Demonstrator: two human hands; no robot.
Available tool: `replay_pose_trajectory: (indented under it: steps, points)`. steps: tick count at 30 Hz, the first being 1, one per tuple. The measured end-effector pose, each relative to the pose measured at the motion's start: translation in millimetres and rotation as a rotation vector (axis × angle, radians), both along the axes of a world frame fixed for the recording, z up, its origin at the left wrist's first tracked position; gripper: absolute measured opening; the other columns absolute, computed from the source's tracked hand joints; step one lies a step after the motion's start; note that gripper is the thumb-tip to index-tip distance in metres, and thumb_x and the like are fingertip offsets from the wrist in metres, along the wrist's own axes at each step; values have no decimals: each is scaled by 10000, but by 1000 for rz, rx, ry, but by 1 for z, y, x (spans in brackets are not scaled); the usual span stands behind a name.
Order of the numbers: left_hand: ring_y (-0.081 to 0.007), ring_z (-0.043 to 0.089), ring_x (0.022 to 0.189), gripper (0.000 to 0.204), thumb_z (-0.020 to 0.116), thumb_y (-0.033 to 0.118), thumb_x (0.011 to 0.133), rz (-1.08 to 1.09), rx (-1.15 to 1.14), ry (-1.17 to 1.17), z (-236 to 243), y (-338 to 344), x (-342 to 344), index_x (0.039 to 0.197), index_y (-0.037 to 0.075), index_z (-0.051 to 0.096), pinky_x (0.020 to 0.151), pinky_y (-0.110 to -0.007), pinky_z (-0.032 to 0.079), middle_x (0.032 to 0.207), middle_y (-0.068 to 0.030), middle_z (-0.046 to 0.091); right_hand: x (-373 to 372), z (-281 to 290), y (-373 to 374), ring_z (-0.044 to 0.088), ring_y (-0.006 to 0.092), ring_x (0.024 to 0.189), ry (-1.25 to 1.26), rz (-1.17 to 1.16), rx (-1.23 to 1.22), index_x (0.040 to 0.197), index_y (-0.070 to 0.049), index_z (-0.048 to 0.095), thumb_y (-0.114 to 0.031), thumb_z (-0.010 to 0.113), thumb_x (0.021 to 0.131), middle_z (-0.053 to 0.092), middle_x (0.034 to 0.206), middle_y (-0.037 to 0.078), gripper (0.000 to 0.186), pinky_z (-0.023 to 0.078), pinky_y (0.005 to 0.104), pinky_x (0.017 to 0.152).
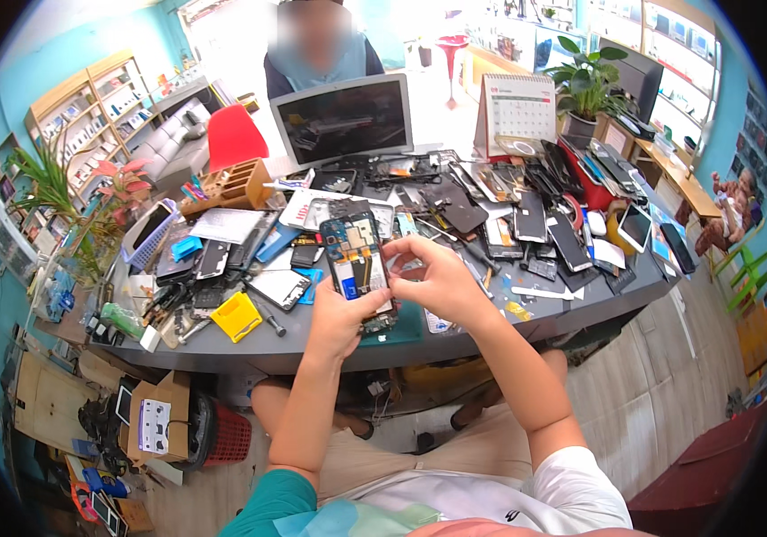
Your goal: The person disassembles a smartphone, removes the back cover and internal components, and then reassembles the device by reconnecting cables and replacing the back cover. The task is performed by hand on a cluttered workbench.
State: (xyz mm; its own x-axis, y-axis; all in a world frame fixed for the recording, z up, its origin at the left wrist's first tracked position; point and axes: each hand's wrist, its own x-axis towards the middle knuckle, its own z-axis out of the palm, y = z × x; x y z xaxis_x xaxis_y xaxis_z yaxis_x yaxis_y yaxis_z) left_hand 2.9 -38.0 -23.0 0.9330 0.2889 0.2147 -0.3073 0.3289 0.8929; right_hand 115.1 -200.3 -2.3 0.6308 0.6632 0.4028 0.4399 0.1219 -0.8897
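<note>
An opened smartphone [358, 255] with its circuit board and inner parts bare is held upright over the desk's near edge. My left hand [339, 313] grips its lower end, the thumb lying across the front. At the phone's right edge is my right hand [432, 277], its fingers bent in a pinch; whether anything small sits between them is hidden. Below the phone lies a dark green mat [401, 327]. Left of my left hand are a yellow square piece [237, 317] and a screwdriver [271, 320].
Phone parts and tools crowd the grey desk [347, 361]. Behind them stand a laptop [345, 121], a desk calendar [517, 115] and a potted plant [585, 76]. Across the desk is a person [322, 63]. A red basket [225, 434] and a cardboard box [171, 394] sit at lower left.
</note>
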Motion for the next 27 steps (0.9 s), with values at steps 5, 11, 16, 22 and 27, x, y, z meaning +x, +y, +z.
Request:
replay_pose_trajectory:
  steps: [5,11,16,22,27]
  points:
    - [-209,792,957,391,791,-86,906,13,23,7,-1,7,3,1285,-32,716,831,-380,680,1123,-113,800,2,4,5,706,145,1053,-4,36,5,1295,54,698,-11,755,908,701,1180,105,396,658,343,915]
    - [-171,782,913,343,796,-67,903,73,52,21,-4,4,2,1238,-18,739,828,-336,653,1095,-87,798,-5,-2,4,709,145,1022,-41,-1,69,1288,62,690,24,746,911,691,1212,118,383,678,336,878]
    - [-184,790,899,325,784,-66,917,54,43,-26,1,2,1,1236,-35,732,824,-339,665,1082,-110,803,-8,-2,4,724,163,1029,-113,-38,79,1272,57,690,22,740,910,697,1243,127,367,676,340,875]
    - [-189,792,899,324,792,-65,915,49,40,-33,0,4,3,1233,-41,731,820,-342,669,1082,-115,803,-9,3,4,745,185,1018,-108,-32,84,1241,53,697,6,736,905,714,1238,146,342,667,348,870]
    - [-189,791,898,321,792,-67,921,58,56,-27,0,4,1,1234,-38,730,821,-345,671,1083,-112,802,-9,1,4,746,186,1015,-110,-29,100,1235,52,703,2,735,908,715,1223,136,332,664,349,888]
